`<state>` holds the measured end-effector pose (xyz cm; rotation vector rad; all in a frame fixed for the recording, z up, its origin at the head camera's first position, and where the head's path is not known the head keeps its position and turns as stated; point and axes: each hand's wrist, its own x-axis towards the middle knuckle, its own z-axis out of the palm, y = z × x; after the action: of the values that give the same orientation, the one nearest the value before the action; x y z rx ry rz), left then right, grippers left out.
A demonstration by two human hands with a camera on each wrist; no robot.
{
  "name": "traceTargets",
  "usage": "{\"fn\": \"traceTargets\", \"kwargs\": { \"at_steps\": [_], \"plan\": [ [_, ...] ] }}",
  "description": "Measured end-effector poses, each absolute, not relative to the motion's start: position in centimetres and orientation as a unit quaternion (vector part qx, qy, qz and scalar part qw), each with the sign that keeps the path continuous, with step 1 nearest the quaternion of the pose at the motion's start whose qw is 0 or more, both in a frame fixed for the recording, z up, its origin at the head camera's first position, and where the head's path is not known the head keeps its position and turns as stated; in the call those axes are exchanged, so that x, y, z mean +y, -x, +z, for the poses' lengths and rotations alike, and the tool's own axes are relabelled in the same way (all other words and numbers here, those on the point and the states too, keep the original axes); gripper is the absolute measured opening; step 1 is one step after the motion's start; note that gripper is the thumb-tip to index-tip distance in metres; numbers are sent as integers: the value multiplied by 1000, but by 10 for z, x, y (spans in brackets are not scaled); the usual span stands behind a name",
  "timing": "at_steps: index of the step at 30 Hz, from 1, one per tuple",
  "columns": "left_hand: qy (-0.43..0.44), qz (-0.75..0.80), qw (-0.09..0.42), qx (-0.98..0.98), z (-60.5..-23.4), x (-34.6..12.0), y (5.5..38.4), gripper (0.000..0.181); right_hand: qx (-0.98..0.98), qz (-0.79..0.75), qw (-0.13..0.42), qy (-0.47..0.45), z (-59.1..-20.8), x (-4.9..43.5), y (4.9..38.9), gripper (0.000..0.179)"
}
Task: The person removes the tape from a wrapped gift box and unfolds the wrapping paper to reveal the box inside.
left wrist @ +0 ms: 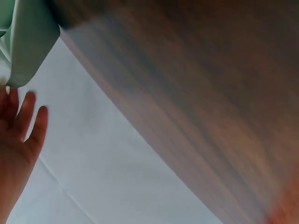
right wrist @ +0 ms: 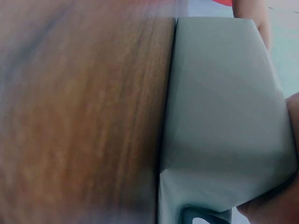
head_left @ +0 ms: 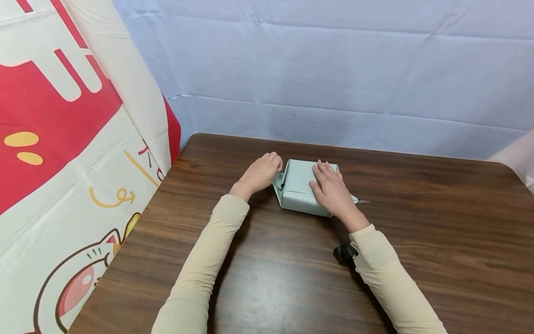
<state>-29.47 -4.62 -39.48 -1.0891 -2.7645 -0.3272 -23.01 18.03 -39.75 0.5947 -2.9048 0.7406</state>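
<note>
A pale green cardboard box (head_left: 302, 176) lies on the table, its lid down and a side flap (head_left: 277, 185) standing out at the left end. My left hand (head_left: 262, 171) is at that end, with thumb and finger pinching the flap's corner; in the left wrist view the other fingers of the left hand (left wrist: 21, 126) are spread apart. My right hand (head_left: 333, 190) rests on the right part of the lid with fingers extended. The box's front wall (right wrist: 224, 102) fills much of the right wrist view, with a folded flap and a dark hole at its lower end.
A thin greyish piece (head_left: 363, 202) sticks out at the box's right end. The brown wooden table (head_left: 417, 208) reaches back to a pale blue cloth (head_left: 317, 69). A printed cloth (head_left: 54, 162) hangs along the left edge. A small black device (head_left: 345, 254) sits at my right wrist.
</note>
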Motion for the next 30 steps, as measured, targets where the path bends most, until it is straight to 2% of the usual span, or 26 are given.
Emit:
{"fn": "traceTargets", "kwargs": {
  "at_steps": [6,18,23,30],
  "plan": [
    [319,-150,-10,-936,-395,-53,294,16,-949,244,43,-193,-398,181,230,53],
    [190,-202,-116,-954,-398,-69,299,17,-948,247,48,-195,-400,181,231,53],
    [153,-231,-143,-950,-401,-75,303,14,-948,246,46,-195,-399,183,230,53],
    [129,-223,-148,-955,-399,-72,305,36,-948,249,44,-192,-398,184,230,53]
  ]
}}
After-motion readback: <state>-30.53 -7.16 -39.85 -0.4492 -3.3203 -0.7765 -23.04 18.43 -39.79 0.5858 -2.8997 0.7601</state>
